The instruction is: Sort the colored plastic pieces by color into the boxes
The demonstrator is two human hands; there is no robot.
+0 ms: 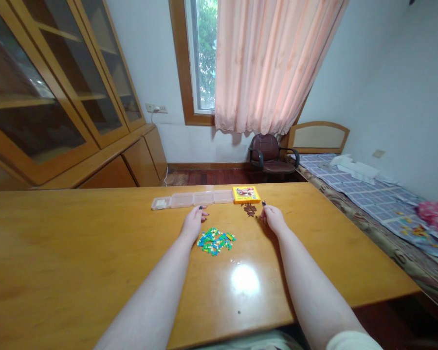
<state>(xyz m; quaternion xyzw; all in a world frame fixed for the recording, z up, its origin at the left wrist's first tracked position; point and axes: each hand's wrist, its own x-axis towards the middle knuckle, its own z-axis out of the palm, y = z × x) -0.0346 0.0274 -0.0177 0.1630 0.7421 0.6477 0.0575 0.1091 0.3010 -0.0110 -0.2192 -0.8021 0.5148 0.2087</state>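
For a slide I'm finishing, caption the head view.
Left hand near multicoloured pieces, right hand near brown pieces, over a glossy table.

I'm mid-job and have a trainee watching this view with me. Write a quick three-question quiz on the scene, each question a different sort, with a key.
1. Short answer: what colour is the small pile of pieces closest to the right hand?

2. True or false: on the table, the yellow box sits at the right end of the row of clear trays.

3. Multiple choice: where does the mixed-colour pile lie?
a) inside one of the trays
b) directly on the table
c) on top of the yellow box

Key: 1. Brown. 2. True. 3. b.
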